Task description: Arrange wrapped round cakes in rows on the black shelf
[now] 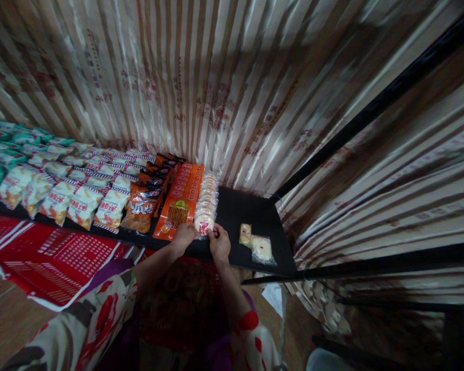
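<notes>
"What are the fingers on?"
"The left hand [184, 236] and right hand [220, 246] pinch the front white packet [203, 222] between them, at the shelf's [236, 207] front edge. It looks round inside, though it's dim."
"Behind it?"
"A row of white packets [208, 196] toward the back edge, orange packets [184, 191] just left."
"Further out?"
"A yellow packet [245, 234] and loose white packet [262, 249], near the front right corner."

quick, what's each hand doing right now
Left hand: at the left edge of the front white packet; grip can't be told.
Right hand: closed, seemingly pinching that packet's right edge.
</notes>
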Tool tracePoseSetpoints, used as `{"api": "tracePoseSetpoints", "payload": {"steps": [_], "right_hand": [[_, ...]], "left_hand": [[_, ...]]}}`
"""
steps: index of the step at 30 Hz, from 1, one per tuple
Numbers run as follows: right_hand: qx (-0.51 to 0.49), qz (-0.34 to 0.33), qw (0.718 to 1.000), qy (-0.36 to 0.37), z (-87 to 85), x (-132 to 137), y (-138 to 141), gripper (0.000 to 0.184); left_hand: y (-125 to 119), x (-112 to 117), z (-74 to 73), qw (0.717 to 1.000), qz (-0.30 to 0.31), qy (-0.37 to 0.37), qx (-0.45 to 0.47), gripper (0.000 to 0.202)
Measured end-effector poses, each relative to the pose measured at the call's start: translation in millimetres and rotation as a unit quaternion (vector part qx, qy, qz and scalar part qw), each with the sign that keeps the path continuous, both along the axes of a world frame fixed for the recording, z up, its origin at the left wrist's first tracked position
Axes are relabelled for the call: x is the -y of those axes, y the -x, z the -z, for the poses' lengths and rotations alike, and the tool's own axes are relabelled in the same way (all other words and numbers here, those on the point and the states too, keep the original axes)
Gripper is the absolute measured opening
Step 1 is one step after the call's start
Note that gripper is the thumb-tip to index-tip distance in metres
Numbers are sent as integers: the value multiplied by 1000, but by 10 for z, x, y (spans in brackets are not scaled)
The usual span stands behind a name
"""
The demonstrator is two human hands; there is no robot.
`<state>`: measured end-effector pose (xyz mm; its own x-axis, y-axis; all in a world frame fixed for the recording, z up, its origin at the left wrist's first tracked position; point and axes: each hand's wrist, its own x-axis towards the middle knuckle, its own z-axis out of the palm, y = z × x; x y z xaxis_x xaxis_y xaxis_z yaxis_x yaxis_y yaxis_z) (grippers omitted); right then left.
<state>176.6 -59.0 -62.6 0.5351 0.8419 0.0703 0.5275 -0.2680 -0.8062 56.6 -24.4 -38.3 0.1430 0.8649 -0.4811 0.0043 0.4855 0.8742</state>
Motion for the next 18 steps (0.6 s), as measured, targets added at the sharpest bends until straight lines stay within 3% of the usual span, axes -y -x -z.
{"api": "tracePoseSetpoints", "payload": {"steps": [10, 18], "right_hand": [[3, -8, 1000, 9, 9, 4, -4, 34], [-5, 3, 1000, 18, -10, 14, 19, 35]], "left_hand": [[4, -29, 117, 1000, 11, -27, -6, 15], [-5, 18, 43, 1000, -5, -20, -21, 18]]}}
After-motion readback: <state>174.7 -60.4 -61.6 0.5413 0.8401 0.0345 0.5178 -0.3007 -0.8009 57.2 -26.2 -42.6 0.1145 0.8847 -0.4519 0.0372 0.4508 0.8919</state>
